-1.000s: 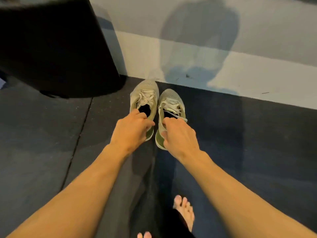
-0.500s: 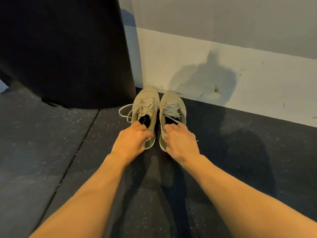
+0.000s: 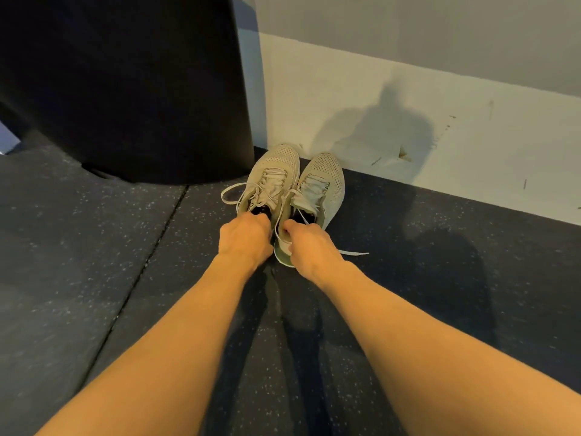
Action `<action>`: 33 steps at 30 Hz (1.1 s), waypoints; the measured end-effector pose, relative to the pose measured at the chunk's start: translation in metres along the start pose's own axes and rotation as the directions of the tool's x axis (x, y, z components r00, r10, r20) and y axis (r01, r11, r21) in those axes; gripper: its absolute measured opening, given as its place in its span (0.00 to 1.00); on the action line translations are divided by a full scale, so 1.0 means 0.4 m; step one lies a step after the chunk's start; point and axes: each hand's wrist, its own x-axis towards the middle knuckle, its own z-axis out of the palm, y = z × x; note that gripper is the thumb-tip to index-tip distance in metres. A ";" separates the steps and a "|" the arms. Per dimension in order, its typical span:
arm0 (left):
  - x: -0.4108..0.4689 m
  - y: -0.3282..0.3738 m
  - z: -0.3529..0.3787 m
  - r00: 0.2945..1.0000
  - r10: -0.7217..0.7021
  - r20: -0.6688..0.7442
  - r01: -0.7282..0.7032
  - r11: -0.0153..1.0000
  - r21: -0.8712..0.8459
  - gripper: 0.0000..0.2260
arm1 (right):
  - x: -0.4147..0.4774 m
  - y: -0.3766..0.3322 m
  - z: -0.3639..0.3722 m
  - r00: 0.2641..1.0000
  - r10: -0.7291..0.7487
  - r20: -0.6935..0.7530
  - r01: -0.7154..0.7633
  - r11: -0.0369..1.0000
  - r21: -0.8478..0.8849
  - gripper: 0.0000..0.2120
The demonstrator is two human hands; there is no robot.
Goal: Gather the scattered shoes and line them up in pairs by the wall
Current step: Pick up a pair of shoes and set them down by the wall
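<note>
We get warm, dim light from behind us, throwing a soft shadow [image 3: 390, 130] (blurry-edged) onto the wall [image 3: 490, 99] and the floor [image 3: 518, 294] below it.

Left hand [image 3: 245, 236] hides the left shoe's [image 3: 276, 171] heel.

Left hand [image 3: 245, 239], right hand [image 3: 309, 247] grip sneakers [image 3: 298, 180] at wall [image 3: 408, 99].

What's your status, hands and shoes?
Left hand grips left shoe heel; right hand grips right shoe. Toes near wall. Black object close left.
</note>
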 end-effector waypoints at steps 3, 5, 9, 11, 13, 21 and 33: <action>0.002 0.012 0.002 0.999 -0.031 0.030 0.032 0.999 -0.008 0.12 | 0.010 0.003 -0.018 0.989 0.085 0.123 -0.082 0.996 -0.027 0.21; -0.012 0.022 -0.006 0.999 -0.040 0.004 0.041 0.999 -0.029 0.12 | 0.005 -0.005 -0.037 0.991 0.087 0.104 -0.087 0.996 0.000 0.18; -0.082 0.068 -0.104 0.982 0.077 -0.171 -0.088 0.994 -0.060 0.13 | -0.052 -0.061 -0.147 0.990 0.051 -0.132 -0.016 0.966 0.257 0.12; -0.125 0.098 -0.214 0.973 0.078 -0.218 -0.118 0.977 -0.178 0.12 | -0.113 -0.093 -0.243 0.974 0.081 -0.213 -0.002 0.937 0.350 0.12; -0.180 0.136 -0.356 0.963 0.061 -0.264 -0.149 0.933 -0.327 0.12 | -0.204 -0.123 -0.364 0.951 0.132 -0.278 0.009 0.890 0.455 0.14; -0.583 0.346 -1.156 0.918 0.144 -0.370 -0.314 0.833 -0.456 0.14 | -0.768 -0.277 -1.050 0.808 0.268 -0.525 0.075 0.837 0.542 0.18; -1.158 0.574 -1.969 0.516 0.538 -0.666 -0.828 0.513 -0.227 0.12 | -1.536 -0.604 -1.671 0.342 0.385 -0.857 0.079 0.897 0.435 0.22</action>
